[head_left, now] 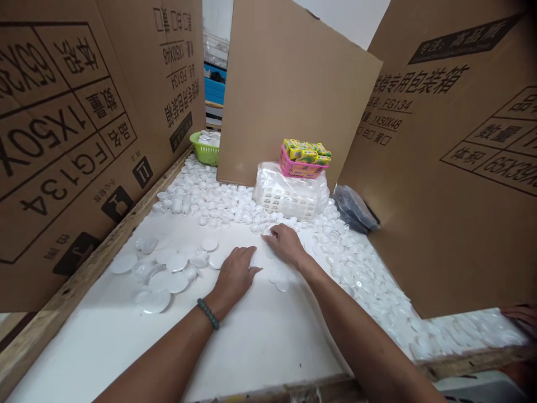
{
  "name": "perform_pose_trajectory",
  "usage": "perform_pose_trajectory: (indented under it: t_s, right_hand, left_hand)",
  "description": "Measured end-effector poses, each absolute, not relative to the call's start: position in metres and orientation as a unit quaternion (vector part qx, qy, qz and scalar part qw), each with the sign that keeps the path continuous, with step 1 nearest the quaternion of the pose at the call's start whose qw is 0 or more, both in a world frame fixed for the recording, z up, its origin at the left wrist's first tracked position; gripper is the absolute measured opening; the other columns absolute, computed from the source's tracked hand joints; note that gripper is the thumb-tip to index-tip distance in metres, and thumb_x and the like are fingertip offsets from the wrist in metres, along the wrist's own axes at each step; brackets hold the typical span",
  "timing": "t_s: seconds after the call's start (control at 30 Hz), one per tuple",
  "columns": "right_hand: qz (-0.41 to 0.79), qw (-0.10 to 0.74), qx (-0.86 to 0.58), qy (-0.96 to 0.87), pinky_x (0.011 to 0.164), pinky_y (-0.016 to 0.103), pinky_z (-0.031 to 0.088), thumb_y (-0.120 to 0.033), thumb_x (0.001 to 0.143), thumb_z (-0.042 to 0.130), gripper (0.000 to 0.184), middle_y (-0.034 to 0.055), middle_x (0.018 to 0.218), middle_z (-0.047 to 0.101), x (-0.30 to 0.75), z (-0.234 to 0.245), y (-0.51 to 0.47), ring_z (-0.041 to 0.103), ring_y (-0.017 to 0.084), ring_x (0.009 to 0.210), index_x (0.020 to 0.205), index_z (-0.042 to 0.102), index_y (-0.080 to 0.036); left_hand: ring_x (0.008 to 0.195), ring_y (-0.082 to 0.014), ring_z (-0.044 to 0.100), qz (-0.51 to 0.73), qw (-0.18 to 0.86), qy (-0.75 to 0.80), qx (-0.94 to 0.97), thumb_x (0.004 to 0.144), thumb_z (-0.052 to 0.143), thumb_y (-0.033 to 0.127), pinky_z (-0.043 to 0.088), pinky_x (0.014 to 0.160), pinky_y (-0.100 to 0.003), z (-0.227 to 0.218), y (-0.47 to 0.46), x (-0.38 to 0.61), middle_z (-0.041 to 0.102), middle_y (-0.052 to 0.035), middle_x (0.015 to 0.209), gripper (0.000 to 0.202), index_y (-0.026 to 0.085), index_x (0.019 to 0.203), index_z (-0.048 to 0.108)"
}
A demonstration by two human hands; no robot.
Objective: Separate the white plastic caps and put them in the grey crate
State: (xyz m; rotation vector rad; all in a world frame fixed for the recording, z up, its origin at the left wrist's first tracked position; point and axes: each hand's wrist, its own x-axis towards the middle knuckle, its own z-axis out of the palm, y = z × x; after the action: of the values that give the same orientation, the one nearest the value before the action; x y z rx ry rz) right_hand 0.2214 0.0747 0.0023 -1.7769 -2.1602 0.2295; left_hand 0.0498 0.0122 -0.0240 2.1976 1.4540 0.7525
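Currently we see both hands on the white table top [260, 341], palms down, among small white plastic caps. Left hand [235, 274], with a green bead bracelet [208, 313] at the wrist, lies flat, fingers spread loosely and resting on the surface, fingertips touching a few white discs [274, 277] just beside it; it grips nothing we can make out. Right hand [285, 243] sits just past the left hand, nearer the clear plastic bag [289, 193], fingers curled down onto the edge of the loose pile of white caps [218, 201]; whether it pinches a cap we cannot tell, the fingertips hide it. A group of larger flat white lids [165, 274] lies to the left of the left hand, near the wooden table edge [84, 277]. On top of the clear bag sits a pink basket [300, 168] of yellow-green packs. A green basket [205, 148] stands left of the bag, by the cardboard wall [289, 89]. A dark plastic bag [354, 210] lies right of the clear bag. Another person's hand [520, 313] shows far right of the bag, at the frame edge.
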Motion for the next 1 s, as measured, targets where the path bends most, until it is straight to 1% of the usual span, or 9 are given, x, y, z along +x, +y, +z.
perform_pose_trajectory:
  t_s: [0.07, 0.2, 0.33, 0.43, 0.6, 0.67, 0.77, 0.93, 1.0]
  right_hand:
    - [0.145, 0.192, -0.641, -0.729, 0.056, 0.024, 0.034, -0.038, 0.079, 0.052, 0.020, 0.0001, 0.069, 0.055, 0.219, 0.002, 0.068, 0.049, 0.014, 0.065, 0.075, 0.057, -0.019]
    - [0.229, 0.233, -0.639, -0.696, 0.055, 0.023, 0.035, -0.029, 0.074, 0.053, 0.017, -0.0027, 0.071, 0.058, 0.212, 0.000, 0.054, 0.052, 0.014, 0.064, 0.090, 0.057, -0.023]
    - [0.210, 0.221, -0.640, -0.706, 0.058, 0.025, 0.035, -0.035, 0.079, 0.051, 0.016, -0.0008, 0.072, 0.059, 0.210, -0.004, 0.047, 0.052, 0.014, 0.066, 0.084, 0.059, -0.022]
    - [0.166, 0.199, -0.633, -0.730, 0.065, 0.028, 0.038, -0.044, 0.083, 0.048, 0.029, 0.0036, 0.079, 0.060, 0.217, -0.003, 0.044, 0.053, 0.016, 0.074, 0.078, 0.062, -0.019]
    - [0.132, 0.236, -0.587, -0.763, 0.076, 0.028, 0.042, -0.035, 0.083, 0.054, 0.031, 0.0058, 0.105, 0.057, 0.227, 0.000, 0.039, 0.054, 0.017, 0.088, 0.112, 0.056, -0.022]
    - [0.125, 0.235, -0.549, -0.792, 0.079, 0.027, 0.042, -0.027, 0.084, 0.055, 0.025, 0.0054, 0.108, 0.055, 0.224, -0.001, 0.039, 0.053, 0.016, 0.092, 0.108, 0.057, -0.022]
    - [0.116, 0.208, -0.521, -0.820, 0.077, 0.026, 0.042, -0.019, 0.085, 0.052, 0.012, 0.0050, 0.096, 0.058, 0.216, -0.004, 0.041, 0.053, 0.016, 0.090, 0.092, 0.062, -0.019]
    - [0.082, 0.259, -0.524, -0.807, 0.068, 0.025, 0.042, -0.017, 0.085, 0.051, 0.015, 0.0077, 0.098, 0.056, 0.208, -0.005, 0.036, 0.053, 0.015, 0.083, 0.079, 0.065, -0.016]
    - [0.079, 0.234, -0.495, -0.833, 0.067, 0.025, 0.042, -0.015, 0.085, 0.049, 0.018, 0.0081, 0.102, 0.056, 0.207, -0.007, 0.032, 0.054, 0.016, 0.085, 0.080, 0.066, -0.017]
  left_hand:
    - [0.099, -0.0234, 0.051, 0.274, 0.201, 0.520, 0.784, 0.083, 0.053, 0.025, 0.043, 0.085, -0.039, -0.026, 0.013, 0.050, 0.061, -0.0098, 0.102, 0.032, 0.015, 0.113, 0.052]
    - [0.096, -0.0229, 0.051, 0.277, 0.201, 0.521, 0.782, 0.082, 0.054, 0.026, 0.043, 0.082, -0.037, -0.027, 0.014, 0.049, 0.060, -0.0087, 0.101, 0.032, 0.016, 0.112, 0.052]
    - [0.094, -0.0224, 0.051, 0.275, 0.198, 0.522, 0.783, 0.082, 0.053, 0.025, 0.044, 0.080, -0.036, -0.027, 0.016, 0.047, 0.060, -0.0082, 0.100, 0.031, 0.016, 0.111, 0.052]
    - [0.094, -0.0224, 0.051, 0.277, 0.194, 0.519, 0.785, 0.082, 0.053, 0.025, 0.044, 0.080, -0.036, -0.028, 0.017, 0.047, 0.061, -0.0084, 0.101, 0.032, 0.015, 0.113, 0.052]
    - [0.094, -0.0228, 0.052, 0.285, 0.185, 0.514, 0.787, 0.081, 0.053, 0.025, 0.044, 0.080, -0.036, -0.032, 0.017, 0.046, 0.061, -0.0084, 0.101, 0.033, 0.015, 0.113, 0.052]
    - [0.094, -0.0233, 0.052, 0.290, 0.188, 0.511, 0.787, 0.080, 0.054, 0.027, 0.044, 0.079, -0.036, -0.033, 0.017, 0.045, 0.061, -0.0087, 0.101, 0.035, 0.015, 0.114, 0.052]
    - [0.094, -0.0230, 0.052, 0.301, 0.202, 0.508, 0.781, 0.079, 0.057, 0.029, 0.044, 0.079, -0.036, -0.034, 0.018, 0.044, 0.061, -0.0078, 0.101, 0.039, 0.016, 0.115, 0.051]
    - [0.085, -0.0193, 0.055, 0.304, 0.229, 0.529, 0.759, 0.077, 0.060, 0.024, 0.045, 0.075, -0.032, -0.036, 0.021, 0.045, 0.062, -0.0040, 0.096, 0.044, 0.019, 0.119, 0.049]
    - [0.084, -0.0191, 0.056, 0.300, 0.228, 0.538, 0.754, 0.077, 0.061, 0.024, 0.045, 0.072, -0.031, -0.036, 0.021, 0.045, 0.063, -0.0033, 0.096, 0.045, 0.020, 0.119, 0.048]
